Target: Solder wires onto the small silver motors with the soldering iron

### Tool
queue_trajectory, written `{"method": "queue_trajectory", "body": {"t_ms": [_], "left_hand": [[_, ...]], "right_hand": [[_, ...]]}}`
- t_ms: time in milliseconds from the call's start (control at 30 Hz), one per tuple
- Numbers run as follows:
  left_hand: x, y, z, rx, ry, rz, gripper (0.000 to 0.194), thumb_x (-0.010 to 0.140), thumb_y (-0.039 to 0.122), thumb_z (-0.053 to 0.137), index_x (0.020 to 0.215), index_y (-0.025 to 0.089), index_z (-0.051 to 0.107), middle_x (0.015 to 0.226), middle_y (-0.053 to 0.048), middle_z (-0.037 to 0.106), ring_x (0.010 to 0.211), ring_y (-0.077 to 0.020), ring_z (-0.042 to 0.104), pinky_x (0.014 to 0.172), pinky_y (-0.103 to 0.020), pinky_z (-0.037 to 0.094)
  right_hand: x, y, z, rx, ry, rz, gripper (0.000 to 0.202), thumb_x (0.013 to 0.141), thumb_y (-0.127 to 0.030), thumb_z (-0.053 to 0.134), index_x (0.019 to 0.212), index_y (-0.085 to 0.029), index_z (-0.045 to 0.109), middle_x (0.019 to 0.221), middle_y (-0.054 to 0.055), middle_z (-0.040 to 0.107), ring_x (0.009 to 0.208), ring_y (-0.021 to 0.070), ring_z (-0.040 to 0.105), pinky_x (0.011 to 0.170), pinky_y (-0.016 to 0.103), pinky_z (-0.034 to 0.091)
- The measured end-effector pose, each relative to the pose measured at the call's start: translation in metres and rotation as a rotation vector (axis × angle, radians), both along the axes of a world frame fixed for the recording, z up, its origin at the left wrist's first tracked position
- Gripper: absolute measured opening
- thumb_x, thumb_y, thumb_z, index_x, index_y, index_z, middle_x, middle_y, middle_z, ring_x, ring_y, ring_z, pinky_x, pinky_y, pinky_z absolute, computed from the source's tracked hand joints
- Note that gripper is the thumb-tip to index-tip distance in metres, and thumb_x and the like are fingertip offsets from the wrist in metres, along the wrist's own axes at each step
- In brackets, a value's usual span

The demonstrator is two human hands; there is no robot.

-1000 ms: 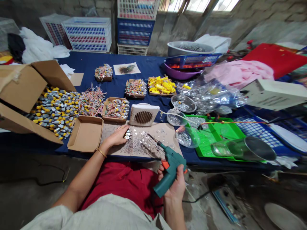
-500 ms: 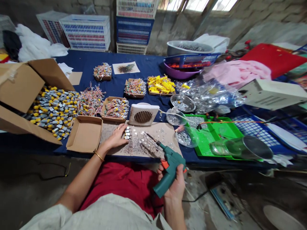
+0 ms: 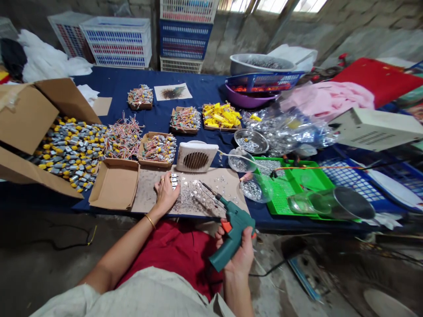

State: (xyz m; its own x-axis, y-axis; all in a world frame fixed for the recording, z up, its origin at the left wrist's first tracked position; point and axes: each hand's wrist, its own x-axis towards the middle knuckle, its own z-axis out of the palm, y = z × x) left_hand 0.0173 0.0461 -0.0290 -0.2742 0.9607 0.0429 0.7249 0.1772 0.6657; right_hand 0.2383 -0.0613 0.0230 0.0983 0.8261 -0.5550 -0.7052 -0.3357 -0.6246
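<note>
A green soldering gun (image 3: 234, 229) with an orange trigger is held in my right hand (image 3: 243, 252). Its thin tip and wire guide point up and left over the cardboard work sheet. My left hand (image 3: 165, 193), with a bangle at the wrist, rests on the sheet's left part. Its fingers and thumb close round a short row of small motors (image 3: 174, 179), partly covered by the hand. The soldering tip is apart from the motors, to their right. Small metal bits (image 3: 194, 193) lie scattered over the cardboard sheet (image 3: 145, 193).
A vent fan (image 3: 197, 157) stands behind the sheet. An empty cardboard tray (image 3: 114, 185) and a box (image 3: 26, 119) of motors (image 3: 71, 149) are at left. Trays of wired motors (image 3: 159, 147) and yellow parts (image 3: 222, 116) sit behind. Bowls (image 3: 254, 187) and a green basket (image 3: 277, 198) are at right.
My left hand has shifted nearer to me and rightward, its fingers now curled round the near part of the motor row. The soldering gun has hardly moved.
</note>
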Motion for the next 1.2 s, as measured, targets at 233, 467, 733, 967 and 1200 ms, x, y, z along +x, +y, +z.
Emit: {"method": "queue_trajectory", "body": {"t_ms": [233, 467, 733, 967, 1200], "left_hand": [[0.001, 0.002, -0.001, 0.002, -0.005, -0.021, 0.053, 0.085, 0.027, 0.051, 0.136, 0.021, 0.038, 0.131, -0.014, 0.053, 0.124, -0.0277, 0.049, 0.103, -0.044, 0.031], [-0.016, -0.014, -0.002, 0.048, -0.029, -0.069, 0.058, 0.082, 0.035, 0.061, 0.134, 0.021, 0.040, 0.124, -0.013, 0.057, 0.112, -0.0266, 0.056, 0.101, -0.042, 0.035], [-0.031, -0.026, -0.021, 0.149, -0.109, -0.143, 0.049, 0.084, 0.024, 0.062, 0.129, 0.020, 0.044, 0.097, -0.004, 0.066, 0.085, -0.0180, 0.062, 0.093, -0.039, 0.041], [-0.029, -0.026, -0.025, 0.166, -0.143, -0.133, 0.045, 0.084, 0.022, 0.062, 0.127, 0.020, 0.047, 0.097, -0.002, 0.068, 0.084, -0.0165, 0.063, 0.097, -0.040, 0.036], [-0.028, -0.027, -0.022, 0.152, -0.134, -0.121, 0.044, 0.084, 0.021, 0.061, 0.126, 0.020, 0.048, 0.098, -0.003, 0.069, 0.085, -0.0166, 0.064, 0.098, -0.041, 0.037]], "right_hand": [[0.000, 0.002, -0.004, -0.021, -0.008, -0.032, 0.066, 0.062, -0.072, 0.072, 0.095, -0.016, 0.067, 0.066, 0.002, 0.065, 0.052, 0.0141, 0.061, 0.036, 0.019, 0.047], [0.000, 0.000, -0.001, 0.005, -0.010, -0.052, 0.064, 0.060, -0.072, 0.073, 0.090, -0.016, 0.069, 0.063, 0.002, 0.066, 0.050, 0.0131, 0.060, 0.038, 0.018, 0.046], [-0.003, 0.004, 0.000, -0.002, -0.019, -0.040, 0.065, 0.056, -0.072, 0.076, 0.088, -0.016, 0.070, 0.063, 0.002, 0.067, 0.050, 0.0134, 0.061, 0.038, 0.019, 0.047], [-0.008, 0.005, 0.001, 0.033, 0.009, -0.096, 0.062, 0.057, -0.066, 0.079, 0.093, -0.017, 0.069, 0.079, 0.002, 0.070, 0.058, 0.0127, 0.061, 0.049, 0.024, 0.054], [-0.007, 0.002, -0.003, 0.010, 0.011, -0.063, 0.063, 0.059, -0.068, 0.076, 0.093, -0.016, 0.069, 0.073, 0.001, 0.068, 0.059, 0.0126, 0.061, 0.051, 0.023, 0.053]]}}
